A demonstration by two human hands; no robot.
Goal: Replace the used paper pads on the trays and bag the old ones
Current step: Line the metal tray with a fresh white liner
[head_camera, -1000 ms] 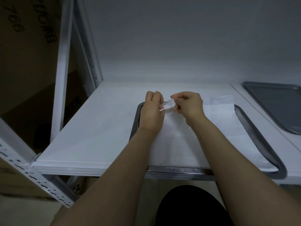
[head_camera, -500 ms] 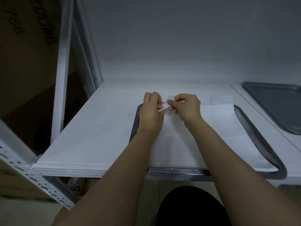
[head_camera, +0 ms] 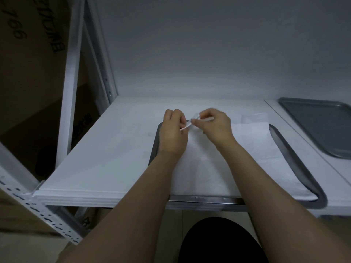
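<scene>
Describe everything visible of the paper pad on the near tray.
The paper pad is a thin white sheet, faintly creased, lying flat in the grey metal tray and covering most of it. Its far right corner passes the rim. The left hand and right hand pinch a lifted bit of its far edge.

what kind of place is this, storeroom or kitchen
Probably a storeroom or back room: white metal shelving with slotted uprights holding grey trays, one lined with a paper pad, and cardboard boxes beside it.
</scene>
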